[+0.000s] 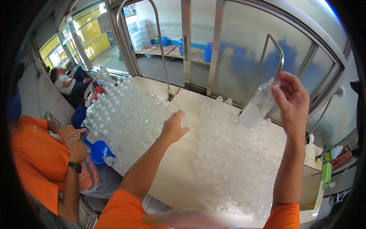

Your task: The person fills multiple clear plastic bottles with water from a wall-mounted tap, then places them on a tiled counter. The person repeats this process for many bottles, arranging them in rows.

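At the right, my right hand (292, 101) grips a see-through plastic bottle (257, 105) near its neck. The bottle is tilted, its mouth around the end of a bent metal spout (281, 57). My left hand (175, 128) is closed around what looks like another see-through bottle (184, 121), mostly hidden by the fingers, beside the left group. Many capped bottles (126, 103) stand packed together in that left group. Uncapped bottles (232, 160) crowd the tiled counter (175, 164) between my forearms.
A second bent pipe (160, 42) with a red-handled valve (174, 93) rises from the counter's back. At left, a co-worker in an orange shirt (38, 160) stands near a blue funnel (100, 152). Another person (66, 82) sits beyond. Glass panels (259, 49) line the back.
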### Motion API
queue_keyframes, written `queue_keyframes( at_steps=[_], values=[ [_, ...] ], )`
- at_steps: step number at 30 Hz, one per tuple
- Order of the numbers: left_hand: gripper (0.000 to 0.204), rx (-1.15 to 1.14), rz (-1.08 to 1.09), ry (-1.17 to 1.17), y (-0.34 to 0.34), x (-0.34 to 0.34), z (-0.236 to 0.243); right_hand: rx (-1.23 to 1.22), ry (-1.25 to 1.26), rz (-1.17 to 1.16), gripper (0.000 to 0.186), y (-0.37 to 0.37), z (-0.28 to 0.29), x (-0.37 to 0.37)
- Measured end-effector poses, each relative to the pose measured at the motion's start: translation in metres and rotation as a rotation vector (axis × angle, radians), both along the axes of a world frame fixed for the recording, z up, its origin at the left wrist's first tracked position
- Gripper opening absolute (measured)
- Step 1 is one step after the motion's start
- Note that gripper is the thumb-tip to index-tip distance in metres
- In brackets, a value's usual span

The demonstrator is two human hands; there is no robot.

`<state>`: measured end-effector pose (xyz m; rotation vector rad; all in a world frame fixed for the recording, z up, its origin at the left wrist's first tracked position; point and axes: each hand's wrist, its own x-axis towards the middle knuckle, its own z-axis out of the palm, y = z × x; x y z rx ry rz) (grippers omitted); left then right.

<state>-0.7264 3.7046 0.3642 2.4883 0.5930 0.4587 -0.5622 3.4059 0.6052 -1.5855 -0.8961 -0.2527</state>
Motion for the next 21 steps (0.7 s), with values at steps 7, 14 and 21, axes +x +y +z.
queue_keyframes(
  at_steps=[7, 14, 21],
  values=[
    [0.07, 0.42, 0.237, 0.286, 0.032, 0.003, -0.036, 0.029, -0.085, -0.008, 0.041, 0.001, 0.006, 0.0],
    [0.06, 0.228, 0.284, 0.426, 0.046, 0.021, -0.018, 0.12, -0.095, -0.041, 0.05, 0.01, 0.018, 0.002],
    [0.078, -0.557, -0.567, -0.675, -0.058, 0.084, 0.141, 0.213, -0.053, -0.075, 0.05, 0.024, 0.023, -0.002]
  ],
)
